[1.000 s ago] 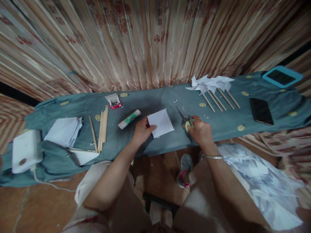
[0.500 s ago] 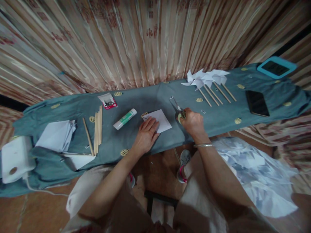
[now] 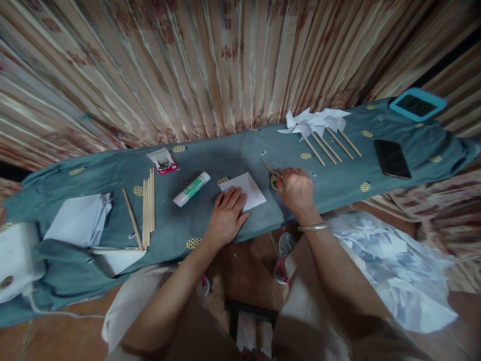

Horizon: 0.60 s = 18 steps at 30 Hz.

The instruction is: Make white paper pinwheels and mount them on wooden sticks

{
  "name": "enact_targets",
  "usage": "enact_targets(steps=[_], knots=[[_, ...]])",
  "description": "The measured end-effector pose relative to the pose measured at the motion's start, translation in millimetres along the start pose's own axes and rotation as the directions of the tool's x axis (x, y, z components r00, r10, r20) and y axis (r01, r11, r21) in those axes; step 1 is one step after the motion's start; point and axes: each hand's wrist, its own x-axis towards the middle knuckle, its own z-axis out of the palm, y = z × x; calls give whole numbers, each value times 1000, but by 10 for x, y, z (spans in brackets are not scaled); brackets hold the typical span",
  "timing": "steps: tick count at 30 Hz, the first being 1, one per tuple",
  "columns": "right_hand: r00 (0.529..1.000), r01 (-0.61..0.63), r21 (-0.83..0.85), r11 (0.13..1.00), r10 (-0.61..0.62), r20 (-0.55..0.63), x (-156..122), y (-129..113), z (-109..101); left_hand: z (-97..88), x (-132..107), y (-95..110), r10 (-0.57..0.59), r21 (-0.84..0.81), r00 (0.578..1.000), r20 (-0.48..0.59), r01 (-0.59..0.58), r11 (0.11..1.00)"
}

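Observation:
Fingers stretched out, my left hand (image 3: 226, 216) lies on a creased white paper square (image 3: 251, 190) and covers its near left part. To the right of the paper, my right hand (image 3: 295, 193) is closed around a pair of scissors (image 3: 271, 169). Their blades point away and to the left, just above the cloth, and part of the handles is hidden by my fingers. A green and white glue stick (image 3: 192, 188) lies to the left of the paper. Beyond it stands an open red and white box of small metal pins (image 3: 164, 163).
Several paper pinwheels (image 3: 317, 125) on sticks lie at the back right, near a black phone (image 3: 392, 158) and a blue-framed device (image 3: 418, 104). Wooden sticks (image 3: 148, 205), stacked paper (image 3: 77, 218) and a white box (image 3: 18, 263) are left. A clear bag of paper scraps (image 3: 391, 265) is below right.
My right hand has turned the scissors, so the blades now point further left, toward the paper. My left hand stays on the paper. The whole view has shifted slightly.

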Motion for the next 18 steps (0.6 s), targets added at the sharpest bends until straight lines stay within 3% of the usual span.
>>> enact_targets(steps=[5, 7, 12, 18], knots=[[994, 113, 299, 948, -105, -43, 91, -200, 211, 8, -3, -3, 8, 29, 1000, -3, -8, 1000], [994, 105, 371, 923, -101, -30, 138, -298, 325, 16, -8, -6, 8, 39, 1000, -5, -8, 999], [988, 145, 370, 917, -114, -106, 262, -399, 530, 33, -22, -14, 24, 54, 1000, -13, -23, 998], [995, 96, 356, 930, -78, -65, 435, -385, 581, 47, -26, -21, 30, 51, 999, -27, -28, 998]])
